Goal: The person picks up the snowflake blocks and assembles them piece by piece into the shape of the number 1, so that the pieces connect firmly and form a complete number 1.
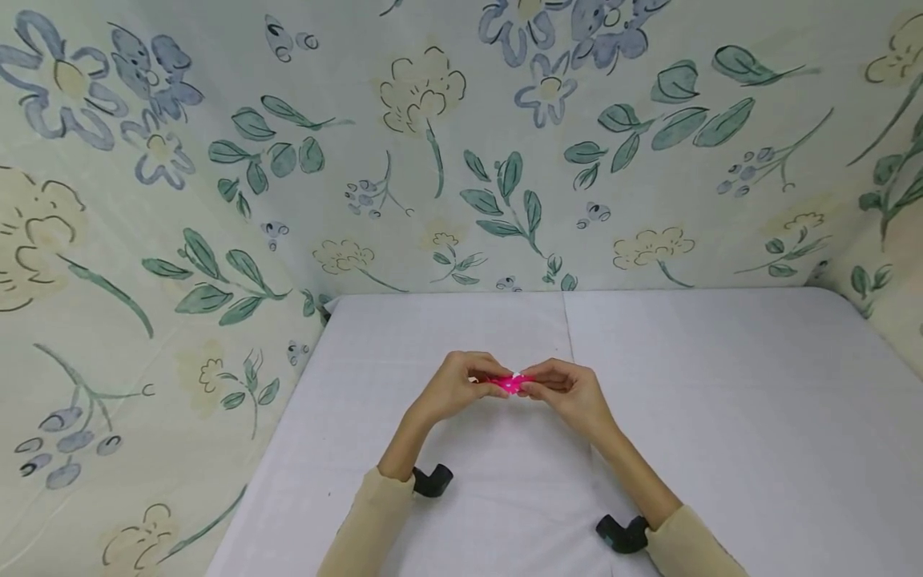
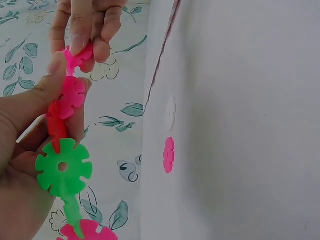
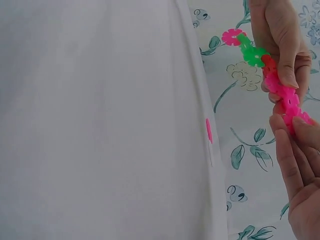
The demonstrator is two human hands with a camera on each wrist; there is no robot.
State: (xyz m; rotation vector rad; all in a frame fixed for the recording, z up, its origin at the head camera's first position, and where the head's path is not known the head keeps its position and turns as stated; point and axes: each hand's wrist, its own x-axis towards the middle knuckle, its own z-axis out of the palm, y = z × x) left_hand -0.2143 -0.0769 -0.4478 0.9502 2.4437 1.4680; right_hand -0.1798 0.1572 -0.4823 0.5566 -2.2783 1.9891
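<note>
A left hand (image 1: 456, 388) pinches a chain of notched discs (image 3: 255, 57) by a pink section (image 2: 75, 95); just beside it, the right hand (image 1: 577, 397) holds an end pink disc (image 3: 290, 120) between thumb and fingers. A red piece (image 2: 57, 129) and green disc (image 2: 77, 172) trail from the left-hand grip. Apart from both hands, a loose pink disc (image 2: 169, 155) and white disc (image 2: 171, 114) lie on the white-covered table (image 1: 735, 417).

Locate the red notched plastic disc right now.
In the left wrist view, the red disc is left of centre, between a pink notched plastic disc above and a green notched plastic disc below, beside the left hand.
</note>
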